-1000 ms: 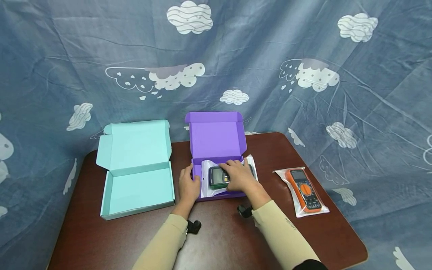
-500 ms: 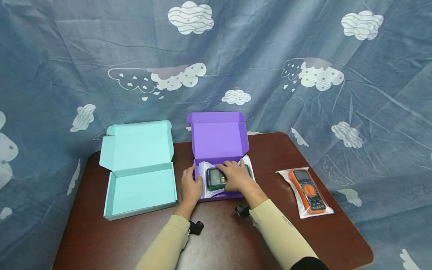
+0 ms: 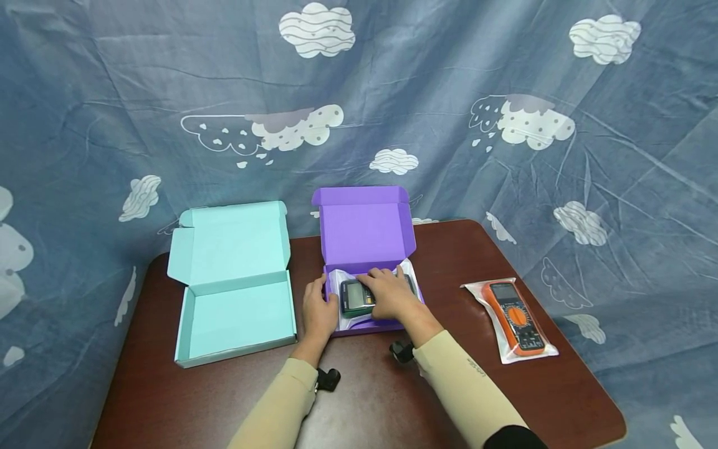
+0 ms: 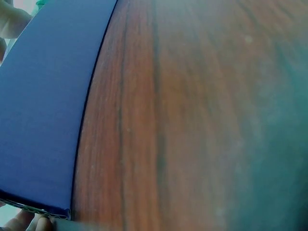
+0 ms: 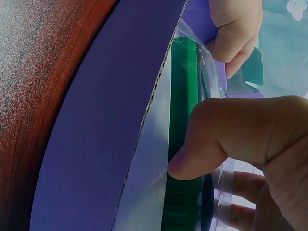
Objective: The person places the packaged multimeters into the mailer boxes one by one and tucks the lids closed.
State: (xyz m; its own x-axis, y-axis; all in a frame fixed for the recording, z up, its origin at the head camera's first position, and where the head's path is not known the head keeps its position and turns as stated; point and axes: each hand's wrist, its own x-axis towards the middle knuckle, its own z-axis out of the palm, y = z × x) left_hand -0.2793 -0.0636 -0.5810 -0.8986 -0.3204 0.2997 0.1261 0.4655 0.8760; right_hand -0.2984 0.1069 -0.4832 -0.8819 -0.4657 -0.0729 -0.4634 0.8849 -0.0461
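Observation:
A green-cased multimeter (image 3: 356,299) in a clear bag lies in the base of an open purple box (image 3: 367,234). My right hand (image 3: 395,298) grips it from above. In the right wrist view its thumb presses the green side (image 5: 179,103), with fingers on the far side behind the plastic. My left hand (image 3: 318,313) holds the purple box's left wall, thumb at the inside and fingers outside. The left wrist view shows the box's front wall (image 4: 53,101) and some fingertips at its corner. The multimeter's right part is hidden under my right hand.
An open teal box (image 3: 235,349) stands to the left with its lid raised. An orange multimeter (image 3: 513,317) in a clear bag lies near the right edge of the brown table (image 3: 449,249). A blue cloud-patterned cloth (image 3: 426,75) hangs behind the table.
The bagged multimeter has shifted slightly left and lower within the purple box under my right hand. My left hand stays at the box's left wall. The whole view has shifted a little.

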